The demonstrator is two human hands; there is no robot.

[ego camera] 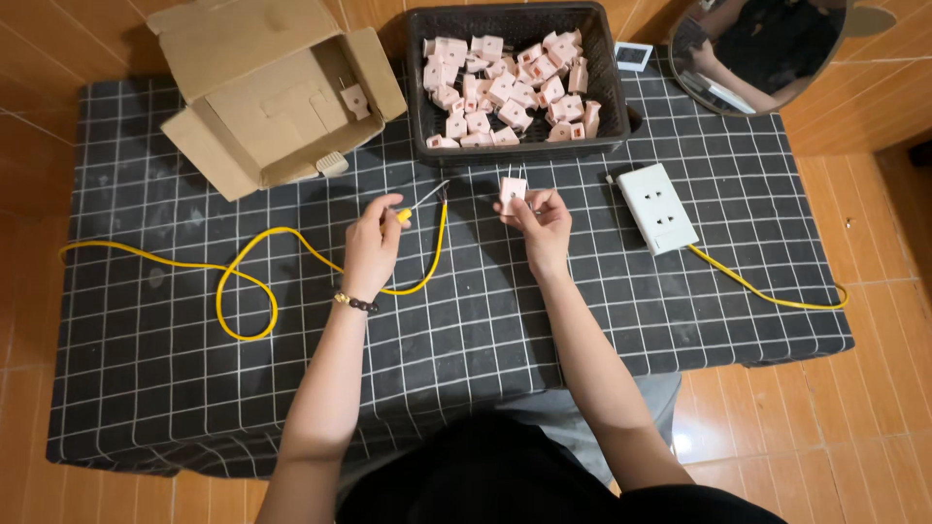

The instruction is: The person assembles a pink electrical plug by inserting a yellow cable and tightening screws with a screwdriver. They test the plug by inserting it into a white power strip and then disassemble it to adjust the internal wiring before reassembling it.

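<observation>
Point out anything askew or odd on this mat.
The cardboard box lies tipped on its side, flaps splayed, one pink plug inside. The yellow cable loops loosely across the checked mat. Nothing looks spilled or broken.

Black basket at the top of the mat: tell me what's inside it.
The black basket holds a loose heap of small pink plug pieces, some showing slots or prongs. The basket's floor and any pieces lower in the heap are covered.

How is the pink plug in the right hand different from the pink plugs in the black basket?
The pink plug in the right hand is single and held upright above the mat, prongs up. The plugs in the black basket are many, heaped and turned in all directions, untouched. All share the same pale pink colour and blocky shape.
</observation>
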